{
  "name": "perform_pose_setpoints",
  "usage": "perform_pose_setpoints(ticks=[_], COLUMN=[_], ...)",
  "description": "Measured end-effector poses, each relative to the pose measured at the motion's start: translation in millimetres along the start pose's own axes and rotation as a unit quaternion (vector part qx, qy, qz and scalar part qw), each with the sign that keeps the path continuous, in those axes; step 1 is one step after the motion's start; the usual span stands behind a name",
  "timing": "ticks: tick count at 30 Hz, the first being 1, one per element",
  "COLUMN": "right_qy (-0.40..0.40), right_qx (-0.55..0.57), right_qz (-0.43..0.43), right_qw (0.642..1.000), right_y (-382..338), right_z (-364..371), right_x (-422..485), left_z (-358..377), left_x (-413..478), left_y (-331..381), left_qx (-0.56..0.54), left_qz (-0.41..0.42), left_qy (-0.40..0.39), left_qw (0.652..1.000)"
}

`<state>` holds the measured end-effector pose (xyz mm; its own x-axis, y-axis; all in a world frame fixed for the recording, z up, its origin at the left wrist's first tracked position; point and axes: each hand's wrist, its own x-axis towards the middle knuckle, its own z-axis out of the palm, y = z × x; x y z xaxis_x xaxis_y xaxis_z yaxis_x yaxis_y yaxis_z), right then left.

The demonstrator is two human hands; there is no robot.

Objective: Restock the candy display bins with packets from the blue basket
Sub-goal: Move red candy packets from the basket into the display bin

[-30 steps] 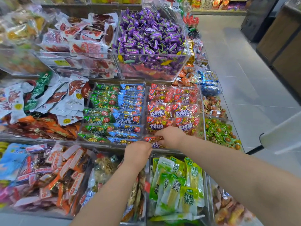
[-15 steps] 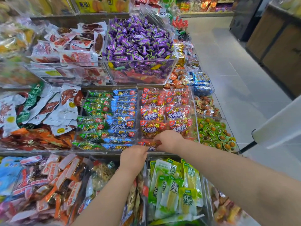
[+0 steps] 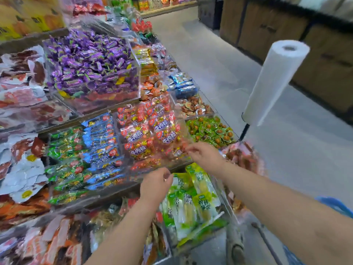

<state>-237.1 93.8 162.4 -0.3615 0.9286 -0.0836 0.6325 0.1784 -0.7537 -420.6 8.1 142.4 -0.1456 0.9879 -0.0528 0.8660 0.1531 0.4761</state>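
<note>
The red beef-candy packets fill a clear bin in the middle row. My right hand hovers at that bin's front right corner, fingers loosely bent, fingertips just over the front packets; no packet shows in it. My left hand hangs lower, in front of the bin's front wall and above the green-yellow packets, fingers loosely curled with nothing visible in them. A strip of the blue basket peeks out behind my right forearm at the right edge. The whole view is motion-blurred.
Blue packets and green packets lie left of the red bin, green-wrapped sweets to its right. Purple candies fill the upper bin. A white bag roll on a stand juts into the grey aisle floor.
The view has swung right and blurred. My right hand lifted off the front red packets and moved right. My left hand drew back from the bin's front edge.
</note>
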Motion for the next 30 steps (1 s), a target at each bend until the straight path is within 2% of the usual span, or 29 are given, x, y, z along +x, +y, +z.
perform_pose_setpoints(ticks=[4,7,11,14,19,25,28,30], right_qy=[0.076,0.109,0.166,0.181,0.229,0.244,0.237,0.235], right_qx=[0.089,0.127,0.188,0.236,0.294,0.373,0.402,0.421], right_qz=[0.188,0.297,0.426,0.492,0.579,0.627,0.641,0.641], right_qw=[0.975,0.940,0.869,0.818,0.725,0.639,0.610,0.598], right_y=[91,160,234,280,349,409,436,455], right_z=[-31,-46,-66,-77,-68,-33,-6,12], right_x=[-89,-170,-279,-350,-431,-449,-439,-431], left_z=[61,116,190,244,332,428,469,495], left_x=[-9,-26,-56,-82,-119,-127,-112,-95], left_y=[59,113,196,261,338,351,343,337], left_qx=[0.007,-0.003,0.013,0.014,0.060,0.142,0.188,0.220], left_qz=[0.010,0.027,0.077,0.088,0.153,0.174,0.173,0.151], left_qy=[-0.180,-0.270,-0.384,-0.449,-0.535,-0.597,-0.592,-0.563], left_qw=[0.984,0.963,0.920,0.889,0.829,0.770,0.764,0.782])
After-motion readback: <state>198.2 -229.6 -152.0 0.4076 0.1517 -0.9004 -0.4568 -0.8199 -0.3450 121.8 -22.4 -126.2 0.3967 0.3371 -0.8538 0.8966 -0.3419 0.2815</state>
